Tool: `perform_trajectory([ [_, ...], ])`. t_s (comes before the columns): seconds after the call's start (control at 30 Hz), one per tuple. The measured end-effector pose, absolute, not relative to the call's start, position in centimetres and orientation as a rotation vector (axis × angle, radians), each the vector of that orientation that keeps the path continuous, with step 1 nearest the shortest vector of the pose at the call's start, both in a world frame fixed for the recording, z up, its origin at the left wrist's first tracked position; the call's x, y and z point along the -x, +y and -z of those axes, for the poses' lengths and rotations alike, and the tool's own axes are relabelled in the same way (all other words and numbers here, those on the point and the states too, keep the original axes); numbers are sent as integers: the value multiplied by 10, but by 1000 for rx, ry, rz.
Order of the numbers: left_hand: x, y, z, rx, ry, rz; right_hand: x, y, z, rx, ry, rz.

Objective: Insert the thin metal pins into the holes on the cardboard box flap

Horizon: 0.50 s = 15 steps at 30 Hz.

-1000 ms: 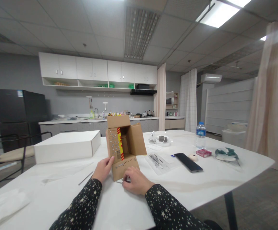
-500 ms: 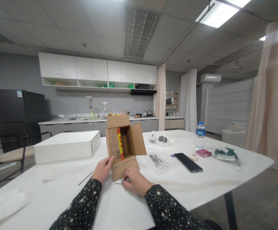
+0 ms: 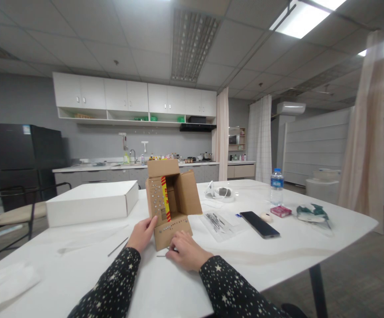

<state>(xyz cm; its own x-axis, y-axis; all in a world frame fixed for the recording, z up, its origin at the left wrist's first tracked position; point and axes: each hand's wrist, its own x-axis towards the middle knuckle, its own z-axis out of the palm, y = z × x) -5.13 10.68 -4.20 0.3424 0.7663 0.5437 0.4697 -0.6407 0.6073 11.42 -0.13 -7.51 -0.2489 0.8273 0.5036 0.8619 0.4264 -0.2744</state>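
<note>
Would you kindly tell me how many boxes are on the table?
3: the open cardboard box gripped by the left hand, the white box to its left, and the small pink box near the bottle. Others may be hidden behind them.

The box [image 3: 158,201] is matt brown cardboard with smooth panels. The table [image 3: 178,287] has a white, glossy top that carries soft reflections. The carton [image 3: 87,206] has a smooth, white, paper-like skin of low sheen. The rod [image 3: 118,247] beside the left sleeve [image 3: 112,280] has a grey, metallic look. The left sleeve is matt cloth. The pouch [image 3: 228,234] is clear, shiny plastic. The bottle [image 3: 277,187] is clear, glossy plastic. The phone [image 3: 260,224] has a smooth, dark face. The curtain [image 3: 223,132] is matt, folded cloth. The floor [image 3: 354,265] is matt and looks rough.
</note>
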Motion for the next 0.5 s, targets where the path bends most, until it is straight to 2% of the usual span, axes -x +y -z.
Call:
perform_trajectory([
  [0.5,52,107,42,-2272,1093,-1173,-114,-3,75,1485,-2143,107],
])
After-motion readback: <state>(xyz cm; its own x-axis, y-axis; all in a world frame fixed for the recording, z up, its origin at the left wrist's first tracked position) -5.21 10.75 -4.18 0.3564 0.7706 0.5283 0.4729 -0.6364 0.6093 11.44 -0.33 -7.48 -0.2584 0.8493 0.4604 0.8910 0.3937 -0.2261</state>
